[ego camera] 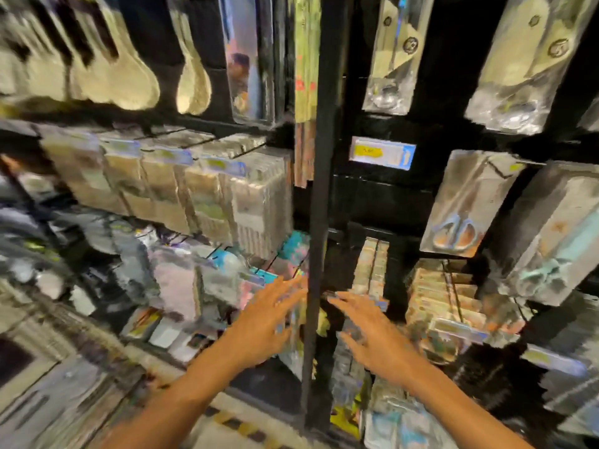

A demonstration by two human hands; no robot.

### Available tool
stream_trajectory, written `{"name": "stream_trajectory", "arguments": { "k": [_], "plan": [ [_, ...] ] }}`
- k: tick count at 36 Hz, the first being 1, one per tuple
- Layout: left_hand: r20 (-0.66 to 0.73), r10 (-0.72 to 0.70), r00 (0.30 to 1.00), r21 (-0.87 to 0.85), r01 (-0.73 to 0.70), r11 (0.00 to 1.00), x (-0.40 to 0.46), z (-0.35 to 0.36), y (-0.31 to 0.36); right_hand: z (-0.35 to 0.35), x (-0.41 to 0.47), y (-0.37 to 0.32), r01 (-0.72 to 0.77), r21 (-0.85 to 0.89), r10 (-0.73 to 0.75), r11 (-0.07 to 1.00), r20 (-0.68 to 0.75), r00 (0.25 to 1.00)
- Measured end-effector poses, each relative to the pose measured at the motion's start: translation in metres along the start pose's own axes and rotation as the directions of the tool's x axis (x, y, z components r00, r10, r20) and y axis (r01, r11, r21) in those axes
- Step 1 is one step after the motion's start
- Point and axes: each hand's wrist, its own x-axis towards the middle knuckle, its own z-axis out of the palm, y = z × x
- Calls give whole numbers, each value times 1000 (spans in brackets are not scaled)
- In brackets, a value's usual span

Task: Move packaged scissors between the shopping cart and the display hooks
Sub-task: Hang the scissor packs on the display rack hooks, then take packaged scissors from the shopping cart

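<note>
The view is heavily blurred. Packaged scissors (460,205) with orange-blue handles hang on a display hook at the right, beside a thicker row of packs with teal handles (551,241). My left hand (269,322) and my right hand (372,332) both reach forward toward the lower hooks, fingers spread and straight. They lie on either side of a black upright post (319,222). Neither hand holds anything that I can make out. No shopping cart shows in the frame.
Wooden spoons (123,76) hang at the upper left. Rows of boxed goods (201,189) fill the middle left hooks. A yellow price tag (382,153) sits on the black rail. More packs (453,303) hang low at the right.
</note>
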Motion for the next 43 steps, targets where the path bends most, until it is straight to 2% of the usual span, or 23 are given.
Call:
{"name": "stream_trajectory", "arguments": {
  "k": [3, 9, 13, 16, 21, 27, 33, 40, 43],
  "plan": [
    [-36, -37, 999, 58, 39, 998, -66, -8, -33, 40, 25, -39, 87, -43, -84, 995, 67, 994],
    [-42, -306, 951, 138, 309, 941, -205, -27, -85, 117, 69, -122, 209, 9, -205, 978, 242, 948],
    [-17, -537, 843, 64, 537, 841, -303, -36, -111, 166, 93, -179, 308, 6, -288, 951, 372, 882],
    [-91, -604, 791, 115, 611, 783, -371, -35, -125, 204, 106, -210, 348, 30, -323, 937, 457, 829],
    [-51, -803, 594, 164, 798, 580, -458, -30, -144, 256, 132, -253, 441, 58, -405, 896, 515, 755],
    [-68, -887, 457, 191, 878, 438, -491, -41, -151, 312, 177, -286, 498, 82, -443, 863, 597, 669],
    [66, -963, 263, 214, 939, 271, -497, -43, -190, 364, 237, -301, 572, 82, -470, 816, 668, 576],
    [150, -977, 149, 161, 972, 173, -477, -51, -241, 413, 322, -334, 557, 158, -457, 815, 767, 451],
    [180, -976, 119, 179, 972, 152, -470, -49, -267, 432, 352, -355, 541, 201, -473, 816, 771, 427]
  ]
}}
